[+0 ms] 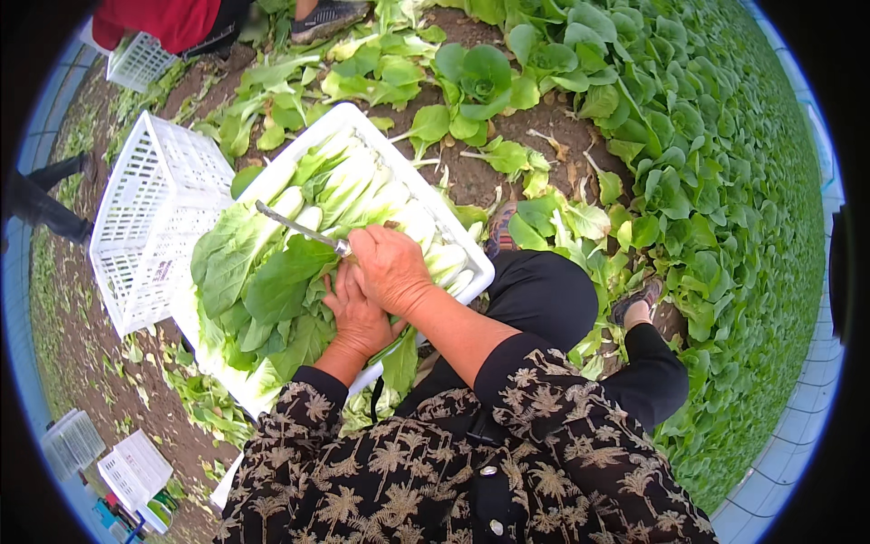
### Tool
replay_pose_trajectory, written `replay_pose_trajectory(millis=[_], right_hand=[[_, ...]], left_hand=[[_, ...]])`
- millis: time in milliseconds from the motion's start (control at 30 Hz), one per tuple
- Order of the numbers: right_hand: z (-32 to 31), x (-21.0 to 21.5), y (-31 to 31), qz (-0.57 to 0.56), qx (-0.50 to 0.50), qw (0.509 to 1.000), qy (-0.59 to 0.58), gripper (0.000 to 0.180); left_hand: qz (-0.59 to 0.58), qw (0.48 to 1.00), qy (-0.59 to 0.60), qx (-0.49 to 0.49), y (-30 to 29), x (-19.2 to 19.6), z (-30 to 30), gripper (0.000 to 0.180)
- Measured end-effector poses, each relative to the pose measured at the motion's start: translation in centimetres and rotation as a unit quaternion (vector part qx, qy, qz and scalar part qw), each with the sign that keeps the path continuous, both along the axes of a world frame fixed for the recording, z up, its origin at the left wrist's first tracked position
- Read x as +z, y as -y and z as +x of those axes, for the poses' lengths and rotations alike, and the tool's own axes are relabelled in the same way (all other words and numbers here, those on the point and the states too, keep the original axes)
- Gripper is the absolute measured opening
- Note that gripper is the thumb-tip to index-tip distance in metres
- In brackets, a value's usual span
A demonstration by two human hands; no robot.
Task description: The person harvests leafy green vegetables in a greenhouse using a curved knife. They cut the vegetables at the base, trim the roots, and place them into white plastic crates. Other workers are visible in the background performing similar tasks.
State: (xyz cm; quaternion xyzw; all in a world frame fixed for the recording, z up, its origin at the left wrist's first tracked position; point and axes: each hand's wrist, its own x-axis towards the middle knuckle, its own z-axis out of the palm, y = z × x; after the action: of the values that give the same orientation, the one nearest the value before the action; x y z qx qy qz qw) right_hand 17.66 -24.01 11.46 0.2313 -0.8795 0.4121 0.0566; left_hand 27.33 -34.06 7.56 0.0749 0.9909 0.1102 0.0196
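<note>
A white plastic crate (421,186) in front of me is heaped with leafy greens like bok choy (349,172), with pale stalks toward the far end and broad green leaves (285,281) toward the near left. My right hand (391,267) is closed around the handle of a knife. Its narrow metal blade (297,224) points up and left above the greens. Just below it, my left hand (361,322) lies on the leaves with its fingers stretched out, partly hidden by the right hand.
An upended white slatted crate (154,218) stands left of the filled one. Rows of growing greens (725,227) fill the right side. Loose leaves lie on the brown soil (471,181). More crates (136,467) sit at lower left. Other people's legs (50,195) show at left and top.
</note>
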Motion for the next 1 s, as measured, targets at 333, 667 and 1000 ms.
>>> replay_pose_trajectory(millis=[333, 667, 1000], right_hand=[[-1.8, 12.1, -12.6, -0.235, -0.105, 0.957, 0.135, 0.028], [-3.2, -1.9, -33.8, -0.287, -0.322, 0.842, 0.325, 0.027], [-12.7, -16.8, -33.6, -0.16, -0.225, 0.923, 0.269, 0.053]], left_hand=[[-0.024, 0.998, -0.052, -0.028, -2.5, 4.3, -0.9, 0.102], [-0.292, 0.899, 0.311, -0.104, -7.9, 20.5, -8.0, 0.096], [-0.213, 0.89, 0.028, -0.401, -25.1, 6.2, -32.0, 0.023]])
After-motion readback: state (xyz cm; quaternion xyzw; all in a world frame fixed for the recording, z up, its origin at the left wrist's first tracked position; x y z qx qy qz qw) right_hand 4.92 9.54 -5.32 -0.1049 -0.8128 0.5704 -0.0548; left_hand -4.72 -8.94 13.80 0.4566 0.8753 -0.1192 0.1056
